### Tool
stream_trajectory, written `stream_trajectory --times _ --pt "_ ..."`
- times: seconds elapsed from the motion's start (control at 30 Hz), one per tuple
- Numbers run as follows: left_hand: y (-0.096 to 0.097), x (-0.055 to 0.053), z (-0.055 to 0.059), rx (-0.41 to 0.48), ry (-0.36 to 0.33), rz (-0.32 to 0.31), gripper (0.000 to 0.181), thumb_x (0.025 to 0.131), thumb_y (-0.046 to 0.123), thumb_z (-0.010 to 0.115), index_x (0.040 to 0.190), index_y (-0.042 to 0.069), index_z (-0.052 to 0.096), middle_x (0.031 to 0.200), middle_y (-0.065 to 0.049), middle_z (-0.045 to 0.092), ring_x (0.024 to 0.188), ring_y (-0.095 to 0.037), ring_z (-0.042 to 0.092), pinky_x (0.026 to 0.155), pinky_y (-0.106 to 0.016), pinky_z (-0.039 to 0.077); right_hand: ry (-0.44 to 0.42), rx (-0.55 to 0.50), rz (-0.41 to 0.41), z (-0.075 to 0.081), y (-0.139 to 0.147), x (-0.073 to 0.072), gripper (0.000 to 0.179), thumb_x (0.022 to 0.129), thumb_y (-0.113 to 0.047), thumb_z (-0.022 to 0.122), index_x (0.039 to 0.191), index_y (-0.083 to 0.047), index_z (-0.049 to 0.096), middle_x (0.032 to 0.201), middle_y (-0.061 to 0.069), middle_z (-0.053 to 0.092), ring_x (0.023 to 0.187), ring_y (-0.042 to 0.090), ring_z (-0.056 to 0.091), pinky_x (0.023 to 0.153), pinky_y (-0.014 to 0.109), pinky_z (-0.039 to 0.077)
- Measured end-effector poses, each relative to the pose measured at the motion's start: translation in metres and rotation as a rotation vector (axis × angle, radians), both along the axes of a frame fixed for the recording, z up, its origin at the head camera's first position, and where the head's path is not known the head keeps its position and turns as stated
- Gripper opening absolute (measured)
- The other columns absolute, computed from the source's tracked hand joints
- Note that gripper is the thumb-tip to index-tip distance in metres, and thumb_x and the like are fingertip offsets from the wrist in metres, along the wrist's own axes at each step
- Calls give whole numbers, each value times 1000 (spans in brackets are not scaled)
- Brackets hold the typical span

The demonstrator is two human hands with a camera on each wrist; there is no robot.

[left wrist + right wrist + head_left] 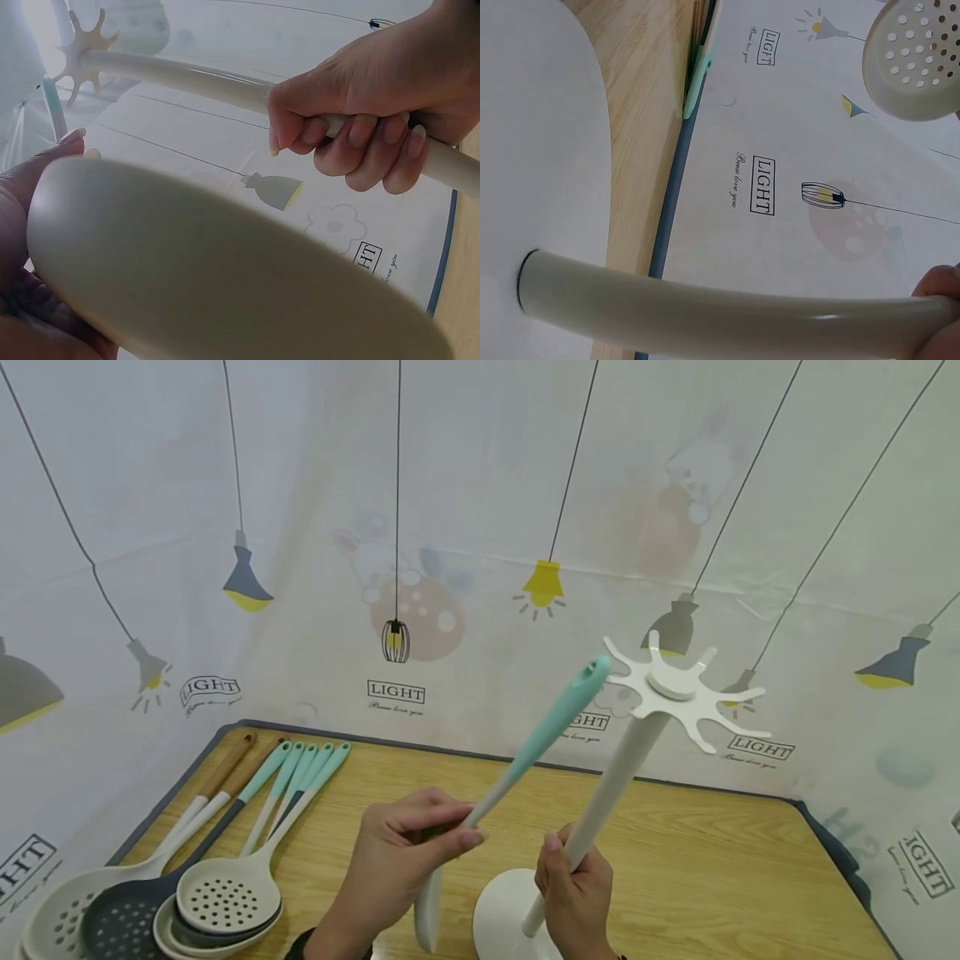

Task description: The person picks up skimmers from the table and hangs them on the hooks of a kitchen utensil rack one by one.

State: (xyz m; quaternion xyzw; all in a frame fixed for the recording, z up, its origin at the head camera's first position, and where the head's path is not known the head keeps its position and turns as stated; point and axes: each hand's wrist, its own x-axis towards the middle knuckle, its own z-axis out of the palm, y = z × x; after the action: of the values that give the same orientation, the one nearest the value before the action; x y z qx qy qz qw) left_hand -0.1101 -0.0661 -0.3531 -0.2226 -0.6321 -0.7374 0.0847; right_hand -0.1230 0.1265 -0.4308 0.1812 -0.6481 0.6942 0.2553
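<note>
My left hand [408, 860] pinches the pale shaft of a skimmer [551, 718] between thumb and fingers. The skimmer's teal handle points up and right, its holed end near the arms of a white utensil stand [667, 685]. Seen edge-on in the head view, its white head hangs below the hand; holes show in the skimmer head [922, 56] in the right wrist view. My right hand [576, 893] is wrapped around the stand's pole [618, 768], low down, just above the round base [510, 906]. Curved arms spread from the stand's top, with nothing hanging on them.
On the left of the wood-look table [712, 860] lie several utensils with teal handles [311, 764] and two with brown handles [228, 768]. Their heads overlap near the front, among them a white skimmer [228, 893] and a dark skimmer [123, 918]. A printed curtain [480, 485] stands behind.
</note>
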Motion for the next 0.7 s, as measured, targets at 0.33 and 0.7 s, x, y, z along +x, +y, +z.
stream_trajectory --times 0.33,0.7 --pt "4 -1 -3 8 22 -16 25 82 8 72 105 -3 72 89 -4 68 77 -9 61 64 -31 52 -8 10 0 2 0 1 25 98 5 40 75 -5 40 53 1 34 39 8 30 33 22 27" --pt "8 1 -4 9 -26 -40 26 83 9 72 106 -2 72 90 -6 68 79 -11 63 68 -34 53 -12 5 -2 2 0 1 26 98 4 40 74 -6 41 52 1 34 39 8 30 33 22 27"
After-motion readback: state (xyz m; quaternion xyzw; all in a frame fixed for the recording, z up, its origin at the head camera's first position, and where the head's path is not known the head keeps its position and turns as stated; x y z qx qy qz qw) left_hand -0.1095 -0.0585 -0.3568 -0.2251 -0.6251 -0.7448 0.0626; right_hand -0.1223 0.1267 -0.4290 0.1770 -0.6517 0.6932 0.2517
